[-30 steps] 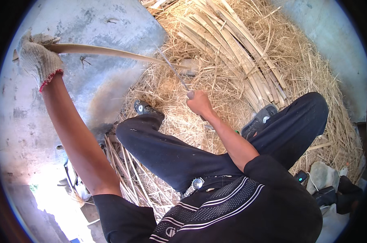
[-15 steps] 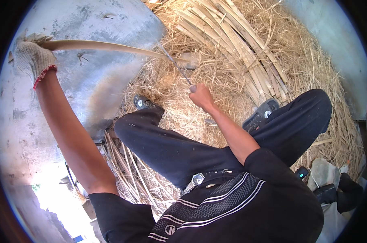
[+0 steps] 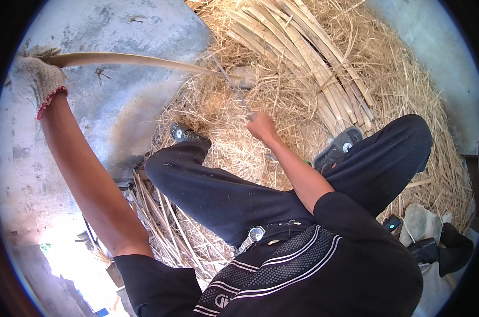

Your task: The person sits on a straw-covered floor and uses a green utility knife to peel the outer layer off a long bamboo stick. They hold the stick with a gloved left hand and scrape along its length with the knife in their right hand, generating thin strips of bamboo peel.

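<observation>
My left hand (image 3: 38, 80), in a knitted glove with a red cuff, is stretched out to the far left and closed round one end of a long pale strip (image 3: 128, 58), which looks like split bamboo. The strip runs rightward over the grey wall to a small wooden block (image 3: 243, 77) in the shavings. My bare right hand (image 3: 261, 127) is closed on the handle of a long thin knife (image 3: 236, 91). Its blade points up and left and crosses the strip close to the block. Whether the edge touches the strip I cannot tell.
A bundle of pale split strips (image 3: 319, 63) lies at the far right on a thick bed of shavings (image 3: 398, 95). More thin strips (image 3: 165, 216) lie beside my left leg. Bags and dark items (image 3: 427, 238) are at the lower right. My shoes flank the work area.
My left hand has shifted slightly left and down with the strip. The right hand and knife have barely moved; the blade now crosses the strip slightly differently. The whole view has shifted a little.
</observation>
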### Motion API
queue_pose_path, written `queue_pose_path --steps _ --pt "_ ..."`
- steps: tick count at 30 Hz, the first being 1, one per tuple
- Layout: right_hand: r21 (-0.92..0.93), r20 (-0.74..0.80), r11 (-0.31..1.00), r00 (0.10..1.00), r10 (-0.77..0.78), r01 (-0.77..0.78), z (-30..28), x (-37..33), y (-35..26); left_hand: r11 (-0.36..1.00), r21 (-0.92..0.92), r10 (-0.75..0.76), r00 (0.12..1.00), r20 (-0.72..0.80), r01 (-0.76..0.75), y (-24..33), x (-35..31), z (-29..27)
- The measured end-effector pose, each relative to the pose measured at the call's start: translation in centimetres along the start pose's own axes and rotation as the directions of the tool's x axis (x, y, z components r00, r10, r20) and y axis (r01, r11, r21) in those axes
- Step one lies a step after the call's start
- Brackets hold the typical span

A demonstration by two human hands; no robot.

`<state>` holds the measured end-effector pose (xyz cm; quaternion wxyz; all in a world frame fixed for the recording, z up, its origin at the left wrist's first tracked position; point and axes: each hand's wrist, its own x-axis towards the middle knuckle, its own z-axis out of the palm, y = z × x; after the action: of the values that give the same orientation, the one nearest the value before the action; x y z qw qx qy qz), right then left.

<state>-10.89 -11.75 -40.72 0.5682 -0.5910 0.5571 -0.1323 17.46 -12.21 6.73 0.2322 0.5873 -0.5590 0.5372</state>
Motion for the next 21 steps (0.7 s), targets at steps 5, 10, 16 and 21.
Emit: queue_pose_path --steps 5,10,16,21 --pt "-0.101 -0.109 0.977 0.978 0.177 -0.188 -2.0 1.7 7.5 0.241 -0.839 -0.717 0.672 0.184 0.487 6.2 0.1 -0.6" --pt "-0.018 -0.113 0.999 0.993 0.034 -0.036 1.1 1.6 2.9 0.600 -0.697 -0.511 0.859 0.042 0.391 0.5 -0.8 0.5" --pt "0.144 -0.040 0.990 0.999 0.017 -0.011 1.3 0.4 1.1 0.445 -0.736 -0.606 0.776 0.173 0.511 1.7 -1.1 -0.6" --pt "0.280 0.063 0.944 0.984 0.165 -0.176 -0.1 -0.3 -0.3 0.027 -0.881 -0.658 0.672 0.340 0.472 -1.0 -0.1 0.2"
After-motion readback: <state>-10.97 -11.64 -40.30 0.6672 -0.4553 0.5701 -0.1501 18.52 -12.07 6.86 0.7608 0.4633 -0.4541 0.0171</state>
